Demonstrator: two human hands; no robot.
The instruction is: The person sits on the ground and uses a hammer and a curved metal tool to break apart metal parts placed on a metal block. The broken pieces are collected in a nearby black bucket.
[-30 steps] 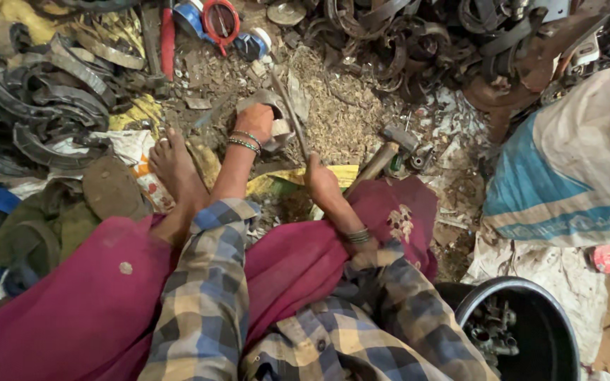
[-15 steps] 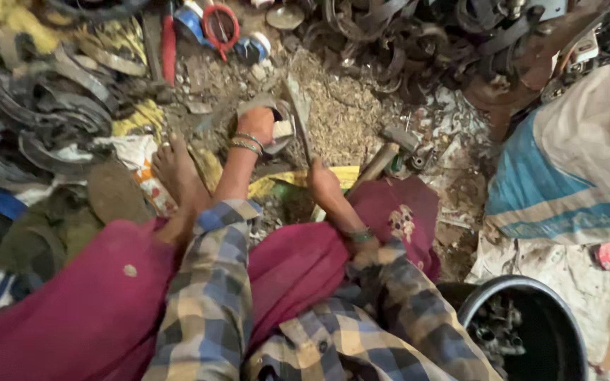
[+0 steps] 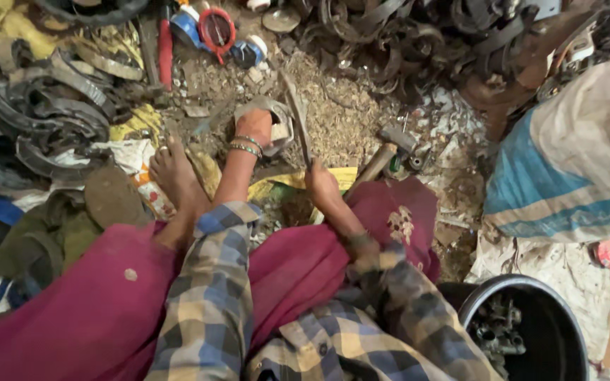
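two hands busy: left hand [image 3: 254,127] has slid forward, fingers closed around curved grey scrap piece [image 3: 277,121] on the debris; right hand [image 3: 321,185] fist wrapped on long blade tool [image 3: 296,116], now raised upright beside it.

left hand [image 3: 254,127] fingers hidden under the curved metal piece [image 3: 277,121] it grips; black bucket [image 3: 531,310] cut off by btm edge.
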